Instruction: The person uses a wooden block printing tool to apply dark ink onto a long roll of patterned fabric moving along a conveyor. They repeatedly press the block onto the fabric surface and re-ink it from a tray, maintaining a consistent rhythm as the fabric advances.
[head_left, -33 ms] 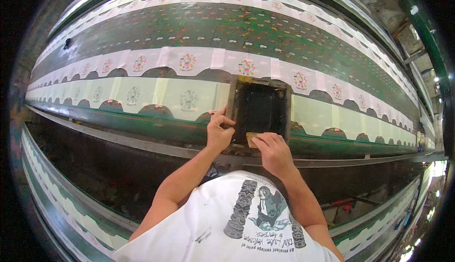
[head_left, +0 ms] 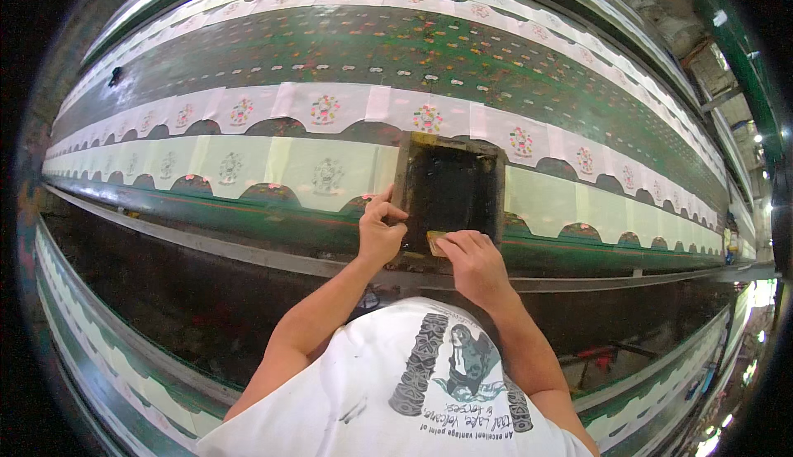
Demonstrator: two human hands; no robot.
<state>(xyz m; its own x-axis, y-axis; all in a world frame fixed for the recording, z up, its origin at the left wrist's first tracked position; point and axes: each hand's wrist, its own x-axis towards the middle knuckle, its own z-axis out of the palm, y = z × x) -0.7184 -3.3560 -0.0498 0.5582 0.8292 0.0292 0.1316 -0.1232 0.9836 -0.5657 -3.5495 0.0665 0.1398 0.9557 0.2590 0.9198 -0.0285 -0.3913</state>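
A dark screen-printing frame (head_left: 499, 180) lies over the near row of pale yellow-green fabric pieces (head_left: 289, 168), its mesh black with ink. My left hand (head_left: 382, 232) is closed on the frame's left side, the fingertips partly hidden at its edge. Between the fingers of my right hand (head_left: 481, 268) is a small squeegee (head_left: 435, 243) with a yellowish wooden grip, near the frame's front end. Its lower part is hard to make out. Left of the frame, the pale pieces carry dark outline prints (head_left: 328, 175); those to its right show no visible print.
Beyond runs a row of pink fabric pieces (head_left: 376, 103) with colourful prints, on a long green table (head_left: 330, 44) stained with paint marks. A metal rail (head_left: 248, 252) follows the near edge. Another table (head_left: 107, 358) with fabric stands behind at the lower left.
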